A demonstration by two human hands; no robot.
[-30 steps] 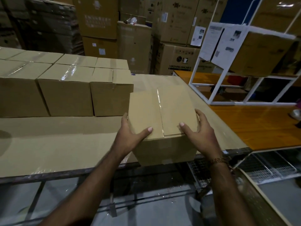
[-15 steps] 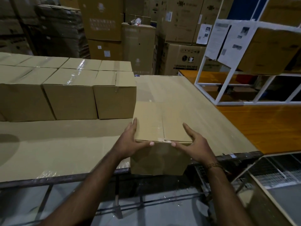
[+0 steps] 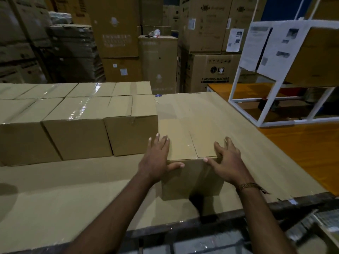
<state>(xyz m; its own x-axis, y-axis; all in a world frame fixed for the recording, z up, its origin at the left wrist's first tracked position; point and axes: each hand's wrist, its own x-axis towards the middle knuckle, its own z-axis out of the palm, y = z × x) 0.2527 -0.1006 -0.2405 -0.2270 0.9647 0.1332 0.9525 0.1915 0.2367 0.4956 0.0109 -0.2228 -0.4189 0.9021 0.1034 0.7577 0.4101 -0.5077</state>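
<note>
My left fingers (image 3: pixel 159 143) lay straight and slightly fanned along the left top edge of the carton (image 3: pixel 183 143), with the thumb stretched across its near top corner. My right fingers (image 3: pixel 221 149) were just as straight and apart on the right edge, thumb pointing inward along the front rim. Neither the left hand (image 3: pixel 156 162) nor the right hand (image 3: pixel 227 165) was curled round anything: both pressed flat against the cardboard, with a bracelet (image 3: pixel 247 186) on the right wrist.

The carton stood upright on the cardboard-covered table (image 3: pixel 73 189), its taped seam facing up, near the table's front edge. It sat just right of the end box (image 3: pixel 132 136) of the front row and stuck out towards me, proud of that row's face. I could not tell whether its left side touched that box or stood a hair apart. A white frame rack (image 3: pixel 266 110) stood well off to the right, and stacked cartons (image 3: pixel 211 70) filled the back.

I judged this to be the placing step, with the carton down but not yet lined up. The next move called for an even push away from me, both palms pressing alike so the carton did not twist. A slight lean to the left would then close it flush against the end box.
</note>
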